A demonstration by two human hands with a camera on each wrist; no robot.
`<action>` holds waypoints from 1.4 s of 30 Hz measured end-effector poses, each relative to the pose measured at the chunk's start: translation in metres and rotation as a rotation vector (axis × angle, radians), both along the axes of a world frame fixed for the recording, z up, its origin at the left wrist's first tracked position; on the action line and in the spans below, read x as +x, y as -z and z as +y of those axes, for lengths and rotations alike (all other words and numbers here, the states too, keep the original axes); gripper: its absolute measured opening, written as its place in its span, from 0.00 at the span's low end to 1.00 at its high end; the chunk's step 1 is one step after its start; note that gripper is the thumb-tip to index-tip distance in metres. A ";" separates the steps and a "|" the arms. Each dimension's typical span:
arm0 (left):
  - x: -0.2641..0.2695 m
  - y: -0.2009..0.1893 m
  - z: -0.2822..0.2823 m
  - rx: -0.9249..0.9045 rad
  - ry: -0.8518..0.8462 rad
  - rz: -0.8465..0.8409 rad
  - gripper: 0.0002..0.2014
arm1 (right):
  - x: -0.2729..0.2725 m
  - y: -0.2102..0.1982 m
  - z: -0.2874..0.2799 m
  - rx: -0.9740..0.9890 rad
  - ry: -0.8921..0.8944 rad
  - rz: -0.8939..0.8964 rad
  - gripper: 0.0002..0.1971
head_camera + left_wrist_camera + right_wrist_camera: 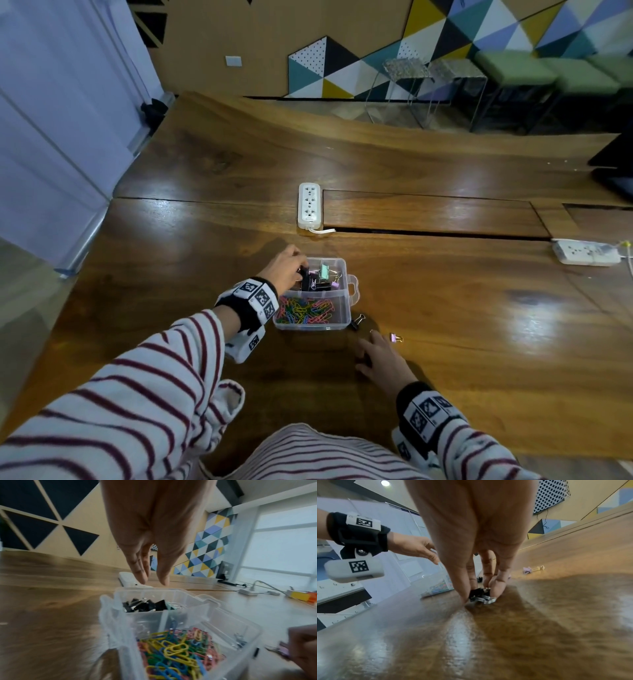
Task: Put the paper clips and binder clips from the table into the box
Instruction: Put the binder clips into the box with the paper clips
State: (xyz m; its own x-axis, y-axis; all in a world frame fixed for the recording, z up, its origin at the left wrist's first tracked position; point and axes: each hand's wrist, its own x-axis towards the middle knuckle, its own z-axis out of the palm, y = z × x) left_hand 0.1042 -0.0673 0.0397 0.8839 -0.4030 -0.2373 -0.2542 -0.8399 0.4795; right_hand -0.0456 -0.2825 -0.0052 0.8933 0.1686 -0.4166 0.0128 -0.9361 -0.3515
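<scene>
The right hand (479,592) pinches a small black binder clip (476,593) on the wooden desk (445,308), near the clear plastic box (337,267); the left hand (286,265) hovers slack-fingered over the box's far compartment.

No readable words, numbers or brand names appear anywhere. The only markings are black-and-white square code tags (257,295) on the bands worn at both wrists, just behind the hands; they carry patterns, not letters or digits.
</scene>
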 end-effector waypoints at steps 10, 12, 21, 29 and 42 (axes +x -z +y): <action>-0.063 0.012 -0.108 0.076 0.439 0.015 0.13 | -0.010 0.005 0.003 -0.002 -0.036 0.061 0.27; -0.069 0.023 -0.124 0.199 0.463 0.057 0.14 | -0.016 0.013 0.002 -0.027 -0.064 0.018 0.33; -0.072 0.038 -0.154 0.518 0.335 0.038 0.18 | -0.036 0.018 -0.013 0.018 -0.057 -0.116 0.23; -0.066 0.034 -0.148 0.301 0.435 0.203 0.30 | -0.048 0.036 -0.023 0.056 -0.048 -0.145 0.18; -0.081 0.037 -0.144 0.327 0.527 0.220 0.24 | -0.033 0.008 -0.072 0.591 0.654 0.008 0.15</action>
State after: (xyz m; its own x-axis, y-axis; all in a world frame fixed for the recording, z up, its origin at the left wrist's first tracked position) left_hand 0.0227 -0.2112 0.0029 0.5046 -0.6454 -0.5735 -0.5966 -0.7408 0.3087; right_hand -0.0786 -0.3546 -0.0130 0.8836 -0.1856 -0.4299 -0.4669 -0.4199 -0.7783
